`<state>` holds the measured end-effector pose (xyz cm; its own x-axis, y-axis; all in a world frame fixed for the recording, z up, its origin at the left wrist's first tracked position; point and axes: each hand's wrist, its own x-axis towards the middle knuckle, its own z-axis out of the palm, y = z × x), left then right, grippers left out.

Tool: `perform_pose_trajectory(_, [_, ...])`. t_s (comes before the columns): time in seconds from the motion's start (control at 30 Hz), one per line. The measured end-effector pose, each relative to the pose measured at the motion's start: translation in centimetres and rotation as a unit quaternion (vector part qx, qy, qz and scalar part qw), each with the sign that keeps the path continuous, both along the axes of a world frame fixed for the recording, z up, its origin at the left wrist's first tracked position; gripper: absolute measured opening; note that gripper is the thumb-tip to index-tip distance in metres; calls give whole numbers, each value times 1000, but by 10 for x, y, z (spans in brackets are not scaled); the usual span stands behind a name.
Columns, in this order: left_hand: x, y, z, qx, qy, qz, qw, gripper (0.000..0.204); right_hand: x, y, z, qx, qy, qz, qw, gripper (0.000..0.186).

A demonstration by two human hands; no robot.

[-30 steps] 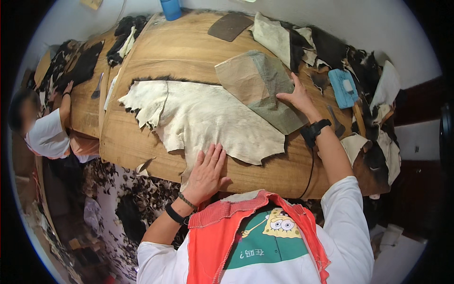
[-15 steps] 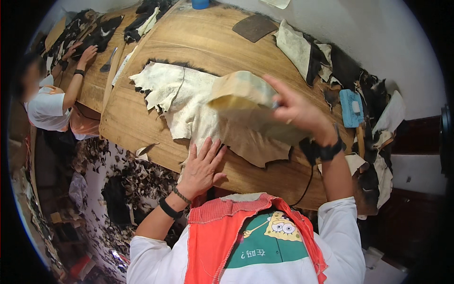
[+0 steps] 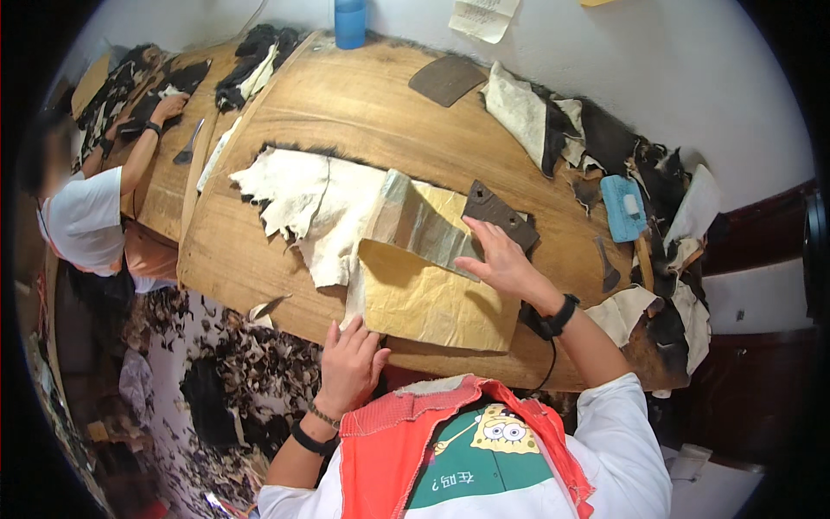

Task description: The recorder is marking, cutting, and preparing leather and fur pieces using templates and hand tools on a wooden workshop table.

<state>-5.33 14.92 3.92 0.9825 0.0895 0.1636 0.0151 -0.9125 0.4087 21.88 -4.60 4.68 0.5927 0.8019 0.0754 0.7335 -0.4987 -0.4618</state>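
Yellow sheet (image 3: 437,303), lifted earlier, now lies over the hide (image 3: 307,203), right hand (image 3: 503,262) splayed, left hand (image 3: 349,365) loosely spread.

The left hand (image 3: 350,368) lies back up just beyond the left corner of the apron (image 3: 376,424), fingers pointing away from the body, thumb out to the right. The left forearm (image 3: 296,467) rises beside the apron. The right hand (image 3: 501,264) reaches farther beyond the apron's right side, thumb spread from extended fingers; the right forearm (image 3: 596,346) slants inward.
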Motion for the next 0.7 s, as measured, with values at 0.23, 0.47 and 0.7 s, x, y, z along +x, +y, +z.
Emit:
perform_pose_trajectory(0.23, [69, 2, 19, -88, -63, -81, 991, 13, 10, 76, 18, 125, 500, 30, 857, 82])
perform_pose_trajectory(0.47, [143, 25, 18, 67, 253, -130, 956, 12, 43, 31, 16, 11, 86, -62, 994, 76])
perform_pose_trajectory(0.7, [171, 67, -15, 59, 140, -103, 983, 76, 42, -24, -25, -69, -6, -167, 983, 80])
